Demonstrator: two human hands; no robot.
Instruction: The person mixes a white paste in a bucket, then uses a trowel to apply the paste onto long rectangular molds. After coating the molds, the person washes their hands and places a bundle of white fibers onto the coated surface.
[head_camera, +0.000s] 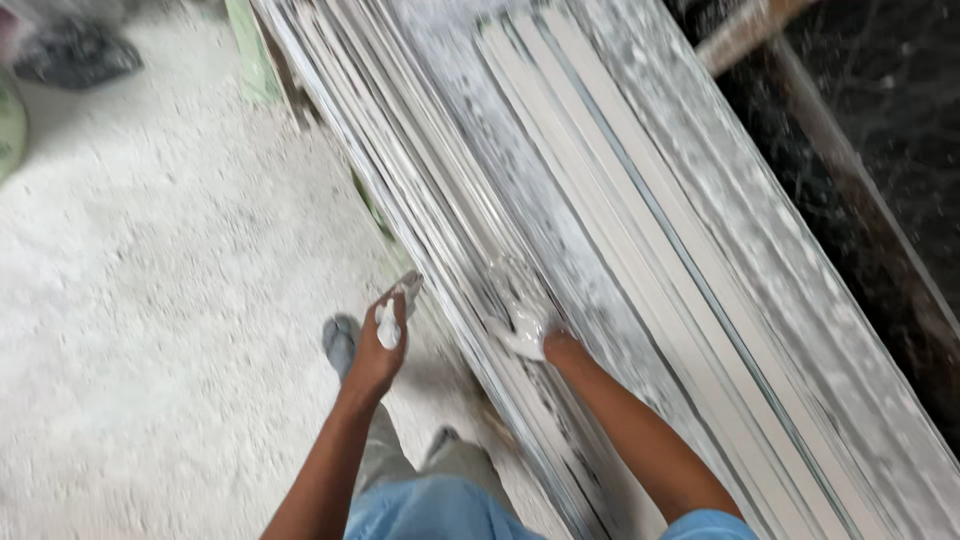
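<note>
Right hand (522, 325), coated in wet white plaster, lies flat w/ fingers spread on the long white plaster moulding strips (600, 200) stacked lengthwise on the surface, near its left edge. Best kept flat, pressure even, stroke along the length, not across. Left hand (385, 335) hangs off the left edge above the dusty white floor (150, 300), grip loosely curled, plaster on fingers, holding nothing clear. Strips look pale, ridged, speckled w/ plaster; blurred.
</note>
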